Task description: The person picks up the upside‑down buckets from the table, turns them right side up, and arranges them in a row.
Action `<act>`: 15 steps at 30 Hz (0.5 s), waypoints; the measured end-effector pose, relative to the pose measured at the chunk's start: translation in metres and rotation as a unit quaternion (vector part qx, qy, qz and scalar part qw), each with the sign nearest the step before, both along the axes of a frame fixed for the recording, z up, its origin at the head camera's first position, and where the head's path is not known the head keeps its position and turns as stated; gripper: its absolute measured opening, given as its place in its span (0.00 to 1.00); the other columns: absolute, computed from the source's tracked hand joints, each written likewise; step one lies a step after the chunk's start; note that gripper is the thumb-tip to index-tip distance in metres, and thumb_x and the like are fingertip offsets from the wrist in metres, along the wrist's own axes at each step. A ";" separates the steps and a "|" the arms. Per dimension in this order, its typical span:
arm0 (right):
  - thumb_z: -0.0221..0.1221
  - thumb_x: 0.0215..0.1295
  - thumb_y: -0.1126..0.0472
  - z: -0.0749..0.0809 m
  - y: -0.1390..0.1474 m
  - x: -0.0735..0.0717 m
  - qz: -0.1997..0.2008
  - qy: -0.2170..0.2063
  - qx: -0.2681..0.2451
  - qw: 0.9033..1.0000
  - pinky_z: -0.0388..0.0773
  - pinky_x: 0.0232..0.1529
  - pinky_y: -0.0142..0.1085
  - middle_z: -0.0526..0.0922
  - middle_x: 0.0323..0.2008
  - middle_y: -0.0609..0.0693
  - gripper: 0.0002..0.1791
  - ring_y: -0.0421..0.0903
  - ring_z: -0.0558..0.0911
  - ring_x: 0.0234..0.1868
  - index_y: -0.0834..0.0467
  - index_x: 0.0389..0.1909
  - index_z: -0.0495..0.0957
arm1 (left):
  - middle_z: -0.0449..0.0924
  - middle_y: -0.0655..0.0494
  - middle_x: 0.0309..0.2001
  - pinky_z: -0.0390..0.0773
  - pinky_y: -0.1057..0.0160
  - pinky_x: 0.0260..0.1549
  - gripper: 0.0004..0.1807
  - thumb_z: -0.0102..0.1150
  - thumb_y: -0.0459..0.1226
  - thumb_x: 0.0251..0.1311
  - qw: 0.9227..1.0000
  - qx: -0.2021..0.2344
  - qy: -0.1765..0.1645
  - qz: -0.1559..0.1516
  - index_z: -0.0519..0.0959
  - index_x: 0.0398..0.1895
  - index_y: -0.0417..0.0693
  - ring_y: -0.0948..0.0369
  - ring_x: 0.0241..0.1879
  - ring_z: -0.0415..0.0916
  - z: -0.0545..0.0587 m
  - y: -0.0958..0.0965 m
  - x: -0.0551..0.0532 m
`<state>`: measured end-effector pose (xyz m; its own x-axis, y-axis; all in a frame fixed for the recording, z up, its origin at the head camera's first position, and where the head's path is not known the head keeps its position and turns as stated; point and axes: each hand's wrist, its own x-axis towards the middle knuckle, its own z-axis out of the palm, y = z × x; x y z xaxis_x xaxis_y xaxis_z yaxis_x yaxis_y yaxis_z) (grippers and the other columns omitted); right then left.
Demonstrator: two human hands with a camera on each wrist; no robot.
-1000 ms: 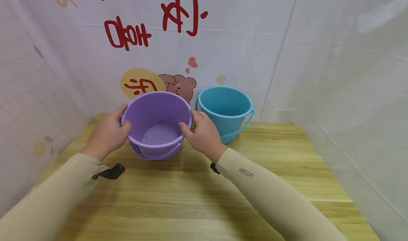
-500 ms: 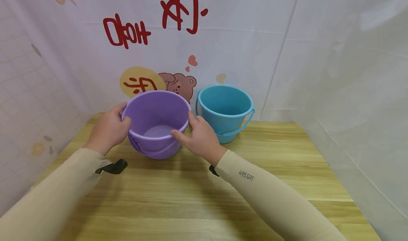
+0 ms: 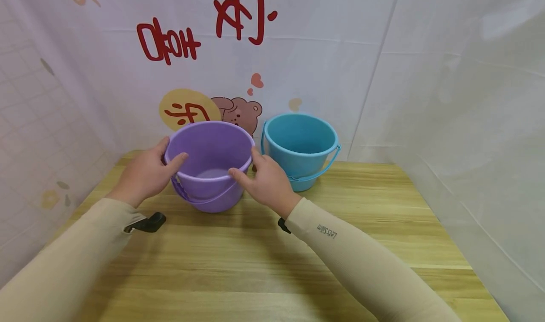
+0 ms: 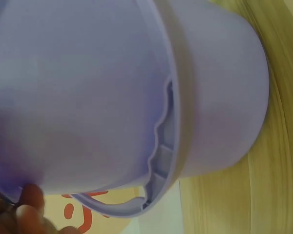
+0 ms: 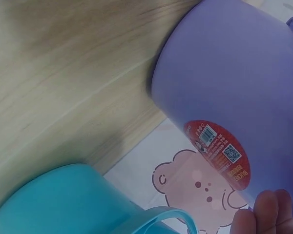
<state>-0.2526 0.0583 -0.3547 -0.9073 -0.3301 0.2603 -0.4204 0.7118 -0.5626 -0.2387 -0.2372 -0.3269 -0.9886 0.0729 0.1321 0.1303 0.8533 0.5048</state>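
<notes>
A purple bucket (image 3: 213, 192) stands on the wooden table with its mouth up. My left hand (image 3: 146, 173) grips its rim at the left, thumb over the near edge and fingers outside. At the right side of the rim my right hand (image 3: 270, 180) holds on, its thumb along the near edge. The purple handle (image 4: 161, 151) hangs down against the near side of the bucket. A red oval label (image 5: 219, 153) shows on the purple wall in the right wrist view. Just right of my right hand stands a blue bucket (image 3: 304, 163), touched by neither hand as far as I can see.
The wood-grain table (image 3: 238, 270) stretches toward me and to the right. Behind it hangs a white printed sheet (image 3: 328, 43) with red writing and a bear. Pale sheets close off the left and right sides. The blue bucket's handle (image 3: 323, 170) droops on its near side.
The purple bucket has tipped back from leaning toward me to nearly upright, so less of its inside floor shows. My left thumb has shifted further over the rim. The blue bucket has stayed put.
</notes>
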 end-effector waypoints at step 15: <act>0.54 0.76 0.32 0.007 -0.008 0.000 0.008 -0.005 0.035 0.999 0.83 0.53 0.44 0.83 0.57 0.55 0.48 0.46 0.81 0.55 0.61 0.82 0.57 | 0.66 0.26 0.74 0.66 0.28 0.68 0.57 0.34 0.72 0.73 1.000 0.000 -0.011 0.004 0.39 0.86 0.38 0.31 0.71 0.68 -0.006 -0.003 -0.001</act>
